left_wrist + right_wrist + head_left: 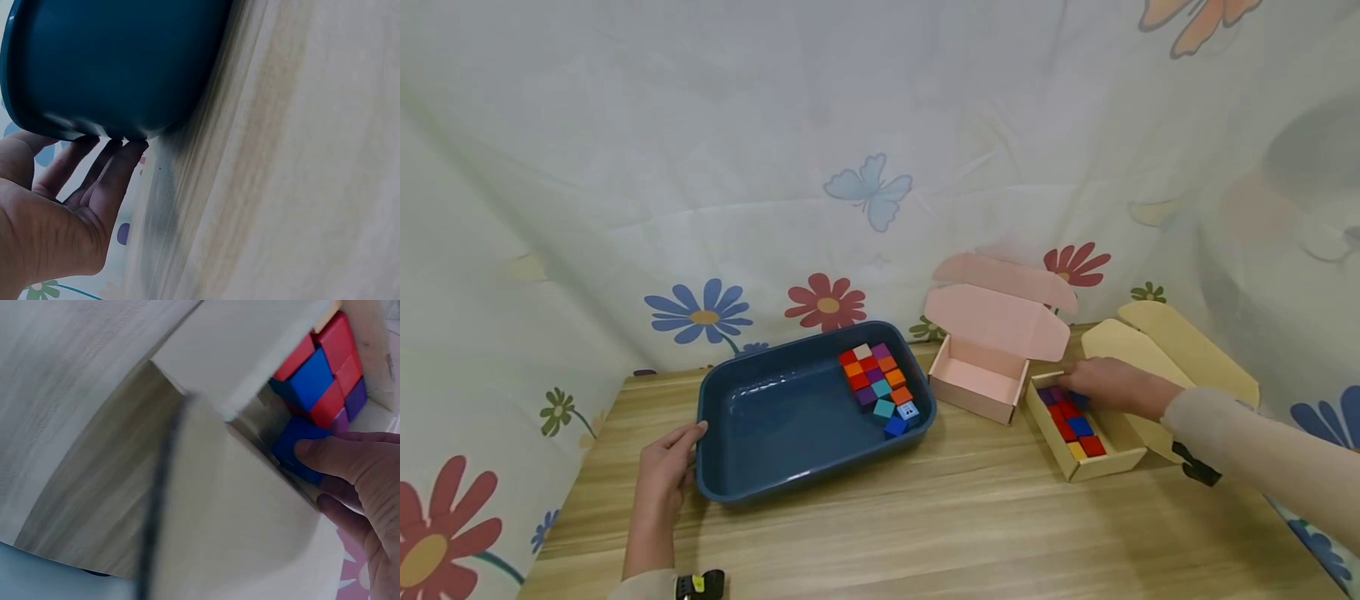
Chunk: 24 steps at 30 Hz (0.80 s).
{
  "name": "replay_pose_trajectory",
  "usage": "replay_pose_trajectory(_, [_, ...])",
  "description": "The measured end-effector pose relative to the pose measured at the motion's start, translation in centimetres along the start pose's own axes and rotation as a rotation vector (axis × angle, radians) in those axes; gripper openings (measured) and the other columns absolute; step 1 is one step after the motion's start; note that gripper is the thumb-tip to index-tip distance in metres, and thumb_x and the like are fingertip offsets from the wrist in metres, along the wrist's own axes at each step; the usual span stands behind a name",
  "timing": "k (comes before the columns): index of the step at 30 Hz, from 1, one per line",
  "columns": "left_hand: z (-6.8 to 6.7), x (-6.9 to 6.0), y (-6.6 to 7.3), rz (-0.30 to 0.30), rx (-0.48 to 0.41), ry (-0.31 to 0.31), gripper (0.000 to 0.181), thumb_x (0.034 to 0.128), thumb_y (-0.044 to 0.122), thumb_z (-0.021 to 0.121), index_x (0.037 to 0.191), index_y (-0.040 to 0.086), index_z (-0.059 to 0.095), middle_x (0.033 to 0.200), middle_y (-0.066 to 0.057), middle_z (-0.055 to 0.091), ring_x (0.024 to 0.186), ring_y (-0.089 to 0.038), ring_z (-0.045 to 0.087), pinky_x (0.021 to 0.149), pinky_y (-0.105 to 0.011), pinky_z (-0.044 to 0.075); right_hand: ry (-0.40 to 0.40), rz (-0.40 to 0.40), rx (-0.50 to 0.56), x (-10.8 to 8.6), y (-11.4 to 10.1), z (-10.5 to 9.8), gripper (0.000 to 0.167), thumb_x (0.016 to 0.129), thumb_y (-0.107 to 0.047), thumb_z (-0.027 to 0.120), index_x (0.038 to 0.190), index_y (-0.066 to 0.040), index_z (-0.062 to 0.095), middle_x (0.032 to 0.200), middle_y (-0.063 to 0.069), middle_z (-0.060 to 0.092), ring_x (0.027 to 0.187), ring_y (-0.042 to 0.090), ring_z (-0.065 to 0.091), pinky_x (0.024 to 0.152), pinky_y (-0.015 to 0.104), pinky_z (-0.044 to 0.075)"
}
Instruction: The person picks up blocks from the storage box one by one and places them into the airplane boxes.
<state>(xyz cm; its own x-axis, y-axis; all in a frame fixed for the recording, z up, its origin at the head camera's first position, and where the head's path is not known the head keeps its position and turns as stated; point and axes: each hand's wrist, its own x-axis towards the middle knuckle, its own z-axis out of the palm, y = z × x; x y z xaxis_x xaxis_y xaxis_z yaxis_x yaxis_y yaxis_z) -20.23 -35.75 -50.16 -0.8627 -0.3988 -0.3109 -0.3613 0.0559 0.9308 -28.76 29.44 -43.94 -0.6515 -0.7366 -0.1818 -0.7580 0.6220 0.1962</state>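
My left hand [666, 462] holds the left end of a dark blue tray [790, 482]; in the left wrist view its fingertips touch the tray's outer wall, with the thumb at the rim. Inside a small yellow cardboard box [1063, 454], my right hand [1112, 385] pinches a blue block [297, 447] between thumb and fingers. Next to that block lie red blocks [337, 337], another blue block [1080, 426], purple blocks [356, 400] and a yellow block [1077, 451]. Colored blocks [868, 363] also lie grouped at the tray's right end, several of them in rows.
An open pink cardboard box [973, 392] stands between the tray and the yellow box, its lid raised. The yellow box's lid [1195, 350] leans back to the right. Everything rests on a wooden table [925, 525] before a flower-printed cloth [760, 208].
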Motion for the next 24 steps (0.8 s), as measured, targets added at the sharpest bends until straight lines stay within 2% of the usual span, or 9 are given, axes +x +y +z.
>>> replay_pose_trajectory(4, [-0.1, 0.0, 0.0, 0.001, -0.005, 0.005, 0.065, 0.0982, 0.037, 0.068, 0.148, 0.001, 0.05, 0.15, -0.019, 0.045, 0.08, 0.004, 0.065, 0.069, -0.022, 0.058, 0.075, 0.011, -0.028, -0.2, -0.2, 0.8, 0.029, 0.078, -0.006, 0.087, 0.095, -0.01, 0.064, 0.08, 0.005, 0.065, 0.068, 0.021, 0.065, 0.064, 0.038, 0.06])
replay_pose_trajectory(9, [-0.1, 0.0, -0.1, 0.002, -0.01, 0.011, 0.065, 0.0967, 0.038, 0.07, 0.147, 0.001, 0.052, 0.144, -0.017, 0.05, 0.081, 0.002, 0.067, 0.069, -0.023, 0.059, 0.145, 0.025, -0.142, -0.3, -0.5, 1.8, 0.026, 0.08, -0.005, 0.085, 0.096, -0.009, 0.065, 0.082, 0.007, 0.063, 0.071, 0.021, 0.063, 0.057, 0.036, 0.059])
replay_pose_trajectory(12, [-0.1, 0.1, -0.2, 0.005, -0.018, 0.015, 0.063, 0.0968, 0.037, 0.071, 0.146, 0.001, 0.053, 0.142, -0.016, 0.051, 0.081, 0.0, 0.068, 0.07, -0.025, 0.059, 0.137, 0.018, -0.206, -0.2, -0.7, 1.8, 0.026, 0.08, -0.005, 0.086, 0.095, -0.009, 0.065, 0.081, 0.008, 0.062, 0.071, 0.021, 0.061, 0.054, 0.034, 0.058])
replay_pose_trajectory(17, [-0.1, 0.2, -0.3, 0.002, -0.028, 0.006, 0.065, 0.0973, 0.036, 0.07, 0.148, 0.0, 0.05, 0.147, -0.018, 0.047, 0.082, 0.001, 0.068, 0.072, -0.027, 0.06, 0.08, 0.029, -0.203, 0.2, -0.8, 0.8, 0.027, 0.078, -0.005, 0.087, 0.092, -0.011, 0.065, 0.076, 0.005, 0.06, 0.067, 0.019, 0.058, 0.056, 0.034, 0.058])
replay_pose_trajectory(20, [0.0, 0.3, -0.4, 0.0, -0.033, 0.019, 0.065, 0.0964, 0.036, 0.071, 0.147, 0.0, 0.052, 0.141, -0.016, 0.052, 0.081, 0.0, 0.069, 0.071, -0.027, 0.06, 0.076, 0.037, -0.209, 0.3, -0.8, 0.4, 0.025, 0.078, -0.007, 0.087, 0.087, -0.013, 0.064, 0.073, 0.003, 0.06, 0.064, 0.019, 0.059, 0.054, 0.034, 0.057])
replay_pose_trajectory(24, [0.1, 0.3, -0.3, 0.0, -0.029, 0.031, 0.063, 0.0957, 0.036, 0.072, 0.145, 0.001, 0.054, 0.136, -0.013, 0.055, 0.081, -0.001, 0.069, 0.07, -0.027, 0.06, 0.08, 0.025, -0.27, 0.3, -0.6, 0.7, 0.025, 0.081, -0.008, 0.086, 0.078, -0.014, 0.062, 0.07, 0.003, 0.061, 0.062, 0.02, 0.061, 0.054, 0.035, 0.057])
